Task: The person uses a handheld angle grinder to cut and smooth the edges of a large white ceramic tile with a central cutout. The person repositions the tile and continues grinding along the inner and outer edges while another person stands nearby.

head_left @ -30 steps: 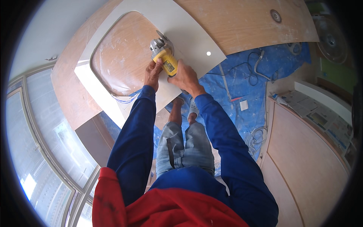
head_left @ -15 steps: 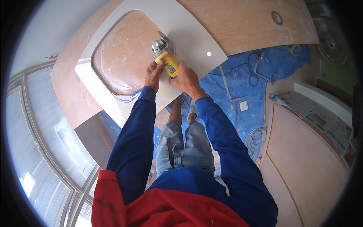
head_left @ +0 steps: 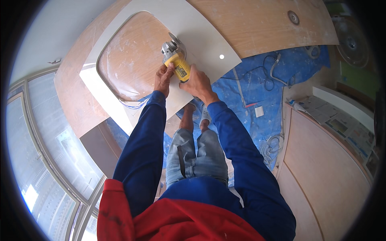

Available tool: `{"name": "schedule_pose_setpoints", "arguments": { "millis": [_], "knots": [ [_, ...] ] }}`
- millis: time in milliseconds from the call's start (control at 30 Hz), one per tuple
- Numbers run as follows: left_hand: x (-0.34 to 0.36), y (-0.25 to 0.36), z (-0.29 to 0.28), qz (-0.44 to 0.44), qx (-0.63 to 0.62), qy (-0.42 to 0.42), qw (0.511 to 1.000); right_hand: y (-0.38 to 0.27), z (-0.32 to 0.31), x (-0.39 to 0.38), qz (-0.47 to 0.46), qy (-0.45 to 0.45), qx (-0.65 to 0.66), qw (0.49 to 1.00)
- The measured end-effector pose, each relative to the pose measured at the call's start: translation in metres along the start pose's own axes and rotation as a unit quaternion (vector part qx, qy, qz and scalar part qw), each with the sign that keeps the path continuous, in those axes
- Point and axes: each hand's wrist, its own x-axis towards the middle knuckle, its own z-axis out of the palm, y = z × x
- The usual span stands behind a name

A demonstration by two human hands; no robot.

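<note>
A yellow angle grinder (head_left: 178,66) with a grey metal head and a thin disc is held over a white panel (head_left: 201,38). My left hand (head_left: 163,79) is closed on the left side of its body, just behind the head. Around the rear of the body wraps my right hand (head_left: 198,84), its fingers partly hidden. The disc stands at the right of a large rounded cut-out in the panel, close to the cut-out's edge; whether it touches the panel I cannot tell. Through the cut-out shows a wooden board (head_left: 134,52) under the panel.
A loose round disc (head_left: 293,17) lies on the wooden board at the far right. Blue sheeting (head_left: 237,86) covers the floor, with a cable (head_left: 270,76) and a small white square (head_left: 259,111) on it. Glazed doors (head_left: 60,132) stand left; a newspaper-covered ledge (head_left: 341,120) runs along the right.
</note>
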Motion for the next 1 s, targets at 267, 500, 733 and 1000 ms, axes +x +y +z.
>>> {"name": "schedule_pose_setpoints", "arguments": {
  "millis": [267, 500, 733, 1000],
  "knots": [
    [0.001, 0.0, 0.0, -0.005, 0.0, -0.001, 1.0, -0.002, -0.001, 0.0, 0.009, -0.004, 0.003, 1.0],
    [0.0, 0.002, 0.001, 0.001, -0.01, -0.002, 1.0, -0.001, 0.0, 0.0, 0.005, -0.001, 0.002, 1.0],
    [0.002, -0.002, -0.002, -0.001, -0.009, -0.006, 1.0, 0.001, 0.002, -0.001, 0.0, 0.009, 0.006, 1.0],
    [-0.001, -0.008, -0.014, -0.01, 0.006, -0.014, 1.0, -0.001, 0.012, -0.009, -0.001, 0.023, 0.007, 1.0]
  ]
}}
